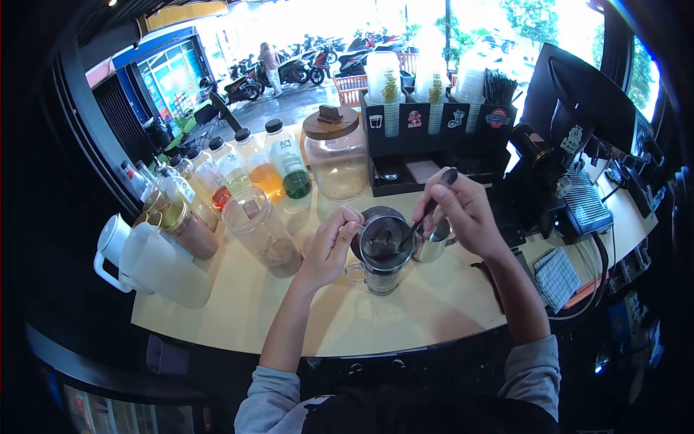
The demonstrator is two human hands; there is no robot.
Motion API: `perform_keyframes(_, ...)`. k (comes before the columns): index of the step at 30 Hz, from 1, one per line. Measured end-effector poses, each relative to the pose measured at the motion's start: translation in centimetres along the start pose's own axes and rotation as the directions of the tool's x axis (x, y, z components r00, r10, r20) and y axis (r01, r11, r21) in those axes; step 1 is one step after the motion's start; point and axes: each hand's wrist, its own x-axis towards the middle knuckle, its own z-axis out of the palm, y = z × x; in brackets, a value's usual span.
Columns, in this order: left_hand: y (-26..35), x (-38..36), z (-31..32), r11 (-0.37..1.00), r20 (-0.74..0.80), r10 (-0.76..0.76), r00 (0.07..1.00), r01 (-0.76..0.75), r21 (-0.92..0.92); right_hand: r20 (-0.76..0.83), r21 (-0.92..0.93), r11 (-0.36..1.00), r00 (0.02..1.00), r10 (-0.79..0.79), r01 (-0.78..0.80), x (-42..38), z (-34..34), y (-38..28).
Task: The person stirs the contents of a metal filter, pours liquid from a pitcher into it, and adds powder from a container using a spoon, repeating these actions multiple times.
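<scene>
Head view, left grip (335, 244) holding strainer (370, 228), dark contents (383, 249) inside, over glass mug (381, 281), right grip (463, 210) pinching spoon (449, 177)

backlit by blown-out daylight beyond counter | dark corners | fisheye-curved edges | glare on screen-side window

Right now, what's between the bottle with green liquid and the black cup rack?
The wooden-lidded clear jar stands between the bottle with green liquid and the black cup rack. Shows in the head view.
</scene>
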Motion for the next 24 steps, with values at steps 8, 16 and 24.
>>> perform_keyframes(8, 0.1, -0.1, -0.2, 0.997, 0.058, -0.071, 0.996, 0.072, -0.019, 0.026, 0.006, 0.999, 0.999, 0.040, -0.040, -0.1, -0.1, -0.6)
perform_keyframes(16, 0.5, -0.2, 0.1, 0.997, 0.026, -0.075, 0.997, 0.076, -0.025, 0.004, -0.039, 0.999, 1.000, -0.009, 0.009, -0.3, 0.0, -0.8)
perform_keyframes(24, 0.1, -0.2, 0.3, 0.999, -0.043, -0.023, 0.999, 0.022, -0.035, -0.044, 0.042, 0.999, 0.999, -0.004, 0.006, -0.1, -0.3, -0.5)
